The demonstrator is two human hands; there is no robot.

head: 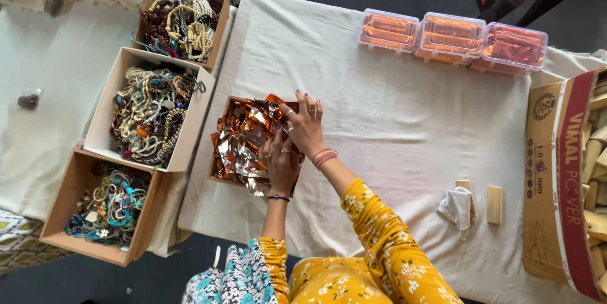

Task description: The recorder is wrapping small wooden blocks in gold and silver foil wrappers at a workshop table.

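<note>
a brown box (222, 152) filled with crumpled copper-and-silver foil sheets (243, 136) is taken as the landmark; it is set on the white cloth (392, 133) near that cloth's left edge. both hands are placed over the right half of the box. the left hand (278, 163) is laid at the near right corner, palm down, fingers curled into the foil; the foil seems to be pinched there, though the underside of the fingers is hidden and a firm grip cannot be confirmed. the right hand (305, 125) is set just beyond it, at the far right corner, fingers spread moderately and pressed onto the top sheets; whether anything is clasped cannot be told. the foil lies directly beneath both sets of fingers and stretches away to the left of them. the long axis of the pile runs from near to far along the box. the left hand is judged the nearer to the bulk of the pile.

to the left of the box, three open cartons of beaded jewellery (152, 114) are lined up, just beside it. well beyond the box, to the right, three clear lidded containers of orange material (452, 38) are ranged in a row. far to the right of the box, small wooden blocks (494, 204) and a scrap of white cloth are seen, near a large cardboard carton (559, 184).
</note>
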